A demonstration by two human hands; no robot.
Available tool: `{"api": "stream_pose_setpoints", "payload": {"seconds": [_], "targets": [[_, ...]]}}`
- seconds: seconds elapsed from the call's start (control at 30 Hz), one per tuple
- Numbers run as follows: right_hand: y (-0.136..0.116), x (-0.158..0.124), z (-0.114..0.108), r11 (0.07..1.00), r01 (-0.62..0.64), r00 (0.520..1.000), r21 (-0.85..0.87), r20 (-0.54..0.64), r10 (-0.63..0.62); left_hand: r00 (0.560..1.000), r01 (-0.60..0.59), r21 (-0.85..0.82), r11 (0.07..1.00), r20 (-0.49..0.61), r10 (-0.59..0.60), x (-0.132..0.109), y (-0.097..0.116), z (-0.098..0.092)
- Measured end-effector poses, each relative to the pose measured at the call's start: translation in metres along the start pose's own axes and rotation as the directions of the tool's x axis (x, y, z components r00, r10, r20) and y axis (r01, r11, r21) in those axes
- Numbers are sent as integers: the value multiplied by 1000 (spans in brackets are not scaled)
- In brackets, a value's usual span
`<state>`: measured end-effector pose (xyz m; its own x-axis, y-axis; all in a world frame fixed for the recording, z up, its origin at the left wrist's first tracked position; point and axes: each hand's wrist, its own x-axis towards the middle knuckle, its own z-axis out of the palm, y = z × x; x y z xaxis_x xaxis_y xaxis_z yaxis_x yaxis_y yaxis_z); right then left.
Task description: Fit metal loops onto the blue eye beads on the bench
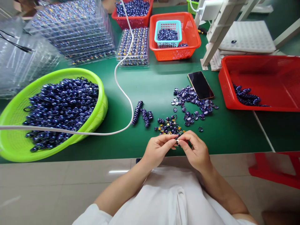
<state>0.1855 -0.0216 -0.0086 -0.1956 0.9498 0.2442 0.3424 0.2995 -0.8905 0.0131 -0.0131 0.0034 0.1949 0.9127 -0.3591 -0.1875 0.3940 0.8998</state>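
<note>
My left hand (pixel 159 148) and my right hand (pixel 195 150) meet at the table's near edge, fingertips pinched together around a small part (pixel 177 141) with a pale or gold-coloured bit. Its exact kind is too small to make out. Just beyond my fingers lies a pile of small dark and gold pieces (pixel 170 125). Farther out, dark, shiny, round caps (pixel 187 93) are scattered in a loose ring. To the left of the pile, dark ring-like pieces (pixel 137 112) lie stacked in short rows.
A lime-green basket (pixel 103 103) of dark rings stands left, crossed by a white cable (pixel 117 78). A phone (pixel 201 85) lies behind the caps. At right is a red bin (pixel 269 65). Behind stand an orange basket (pixel 161 56), clear stacked trays (pixel 77 34) and a metal post (pixel 213 37).
</note>
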Motion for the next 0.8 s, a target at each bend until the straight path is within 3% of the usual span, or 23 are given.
{"api": "stream_pose_setpoints", "payload": {"seconds": [0.23, 0.47, 0.6, 0.7, 0.8], "targets": [[1, 5, -6, 984, -162, 981, 75, 122, 152, 993, -113, 162, 980, -10, 116, -2, -11, -1], [5, 8, -6, 872, -425, 904, 243, 167, 394, 967, -251, 320, 914, 41, 251, -3, -18, -6], [4, 10, -4, 814, -487, 873, 318, 197, 445, 952, -301, 339, 891, 52, 302, -4, -16, -6], [3, 10, -5, 815, -478, 878, 328, 224, 424, 965, -259, 296, 919, 28, 263, -5, -11, -4], [2, 9, -7, 851, -425, 901, 307, 237, 364, 991, -130, 162, 978, 2, 132, -5, -6, -3]]}}
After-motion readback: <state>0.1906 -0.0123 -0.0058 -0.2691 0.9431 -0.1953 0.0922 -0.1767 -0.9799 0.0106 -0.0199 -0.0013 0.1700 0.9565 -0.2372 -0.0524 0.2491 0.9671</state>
